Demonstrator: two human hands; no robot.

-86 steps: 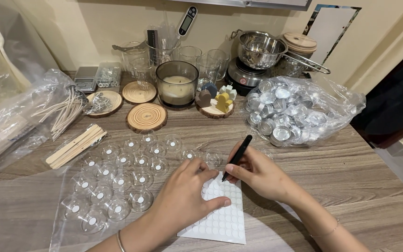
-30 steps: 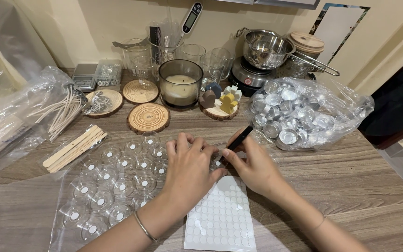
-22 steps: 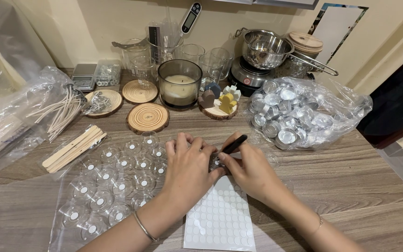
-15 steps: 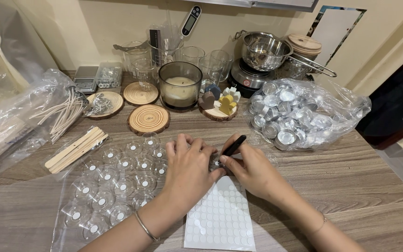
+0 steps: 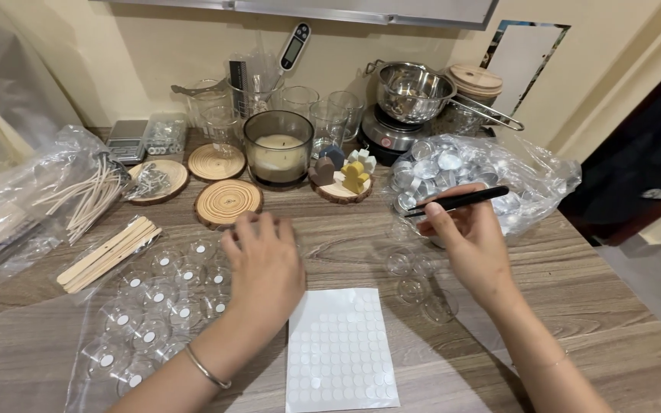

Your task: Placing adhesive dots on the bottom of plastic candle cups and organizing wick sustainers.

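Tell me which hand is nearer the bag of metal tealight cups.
Right. The right hand, holding black tweezers, is at the front edge of the bag of metal tealight cups; the left hand rests farther left, beside the clear cups.

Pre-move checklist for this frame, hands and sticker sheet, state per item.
1. Right hand grips black tweezers: ok.
2. Sticker on the tweezer tips: cannot tell.
3. Sticker sheet flat on the table, uncovered: ok.
4. Left hand empty, palm down over the clear cups: ok.
5. Loose cups near the right hand upright: cannot tell.
6. Candle jar and wood slice apart from both hands: ok.
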